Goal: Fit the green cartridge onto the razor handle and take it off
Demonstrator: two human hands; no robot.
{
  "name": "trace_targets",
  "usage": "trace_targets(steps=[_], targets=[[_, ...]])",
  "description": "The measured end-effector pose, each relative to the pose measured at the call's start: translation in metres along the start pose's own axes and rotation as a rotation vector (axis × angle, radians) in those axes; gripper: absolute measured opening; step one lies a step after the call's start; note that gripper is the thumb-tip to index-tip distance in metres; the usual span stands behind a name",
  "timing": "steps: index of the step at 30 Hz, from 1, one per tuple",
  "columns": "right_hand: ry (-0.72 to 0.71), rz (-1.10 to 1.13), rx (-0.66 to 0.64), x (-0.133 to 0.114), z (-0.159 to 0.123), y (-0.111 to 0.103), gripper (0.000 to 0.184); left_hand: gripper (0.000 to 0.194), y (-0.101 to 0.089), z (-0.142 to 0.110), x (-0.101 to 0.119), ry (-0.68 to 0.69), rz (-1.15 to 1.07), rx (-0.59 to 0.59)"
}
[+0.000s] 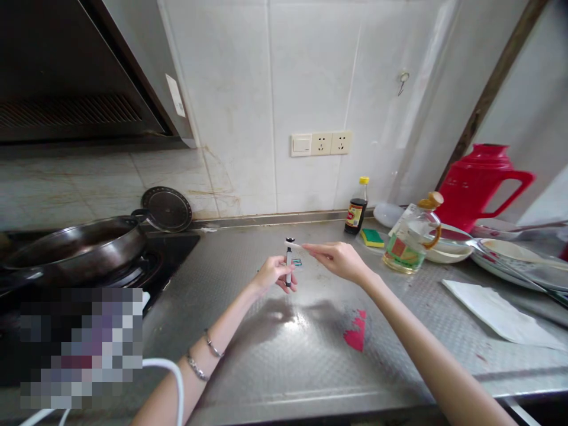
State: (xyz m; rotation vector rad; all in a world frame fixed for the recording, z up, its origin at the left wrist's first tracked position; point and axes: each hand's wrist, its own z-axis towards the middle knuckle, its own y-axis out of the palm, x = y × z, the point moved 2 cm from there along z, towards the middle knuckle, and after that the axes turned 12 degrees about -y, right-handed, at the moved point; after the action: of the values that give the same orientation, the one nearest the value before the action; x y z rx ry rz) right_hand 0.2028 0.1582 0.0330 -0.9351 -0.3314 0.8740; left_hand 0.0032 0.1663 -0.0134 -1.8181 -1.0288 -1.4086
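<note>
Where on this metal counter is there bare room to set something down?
Bare counter lies between the stove and left hand, and between the left forearm and red patch. It is crowded at right: sponge, glass bottle, bowl, red flask.

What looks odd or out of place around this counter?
A ragged red patch on the metal counter, below the right hand in the picture, looks odd: its torn edge suggests a half-peeled sticker. Brownish streaks also mark the wall tiles near the stove.
</note>
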Motion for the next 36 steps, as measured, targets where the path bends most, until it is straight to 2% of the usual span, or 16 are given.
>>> trace_targets(steps=[4, 8, 13, 17, 22, 27, 32, 36], targets=[[0.031, -0.013, 0.035, 0.003, -0.001, -0.003, 0.033, 0.030, 0.000, -0.001, 0.001, 0.012, 0.012, -0.004], [0.023, 0.035, -0.012, 0.005, -0.003, -0.003, 0.032, 0.029, 0.000, -0.001, 0.001, 0.017, 0.013, 0.002], [0.092, 0.033, 0.062, 0.005, -0.007, -0.005, 0.034, 0.029, -0.001, -0.002, 0.002, 0.021, 0.017, 0.003], [0.069, 0.077, 0.016, 0.005, -0.011, -0.002, 0.034, 0.031, -0.002, -0.002, 0.003, 0.016, 0.004, 0.007], [0.116, 0.126, 0.090, 0.006, -0.014, 0.002, 0.036, 0.030, -0.002, -0.002, 0.003, 0.022, 0.016, -0.013], [0.085, 0.195, -0.011, 0.002, -0.016, 0.008, 0.037, 0.029, -0.006, 0.000, 0.001, 0.036, 0.026, -0.001], [0.224, 0.144, 0.020, 0.008, -0.024, 0.013, 0.038, 0.027, -0.020, -0.003, 0.009, 0.077, 0.031, 0.069], [0.257, 0.202, -0.062, 0.012, -0.032, 0.027, 0.034, 0.027, -0.029, -0.007, 0.016, 0.097, 0.019, 0.138]])
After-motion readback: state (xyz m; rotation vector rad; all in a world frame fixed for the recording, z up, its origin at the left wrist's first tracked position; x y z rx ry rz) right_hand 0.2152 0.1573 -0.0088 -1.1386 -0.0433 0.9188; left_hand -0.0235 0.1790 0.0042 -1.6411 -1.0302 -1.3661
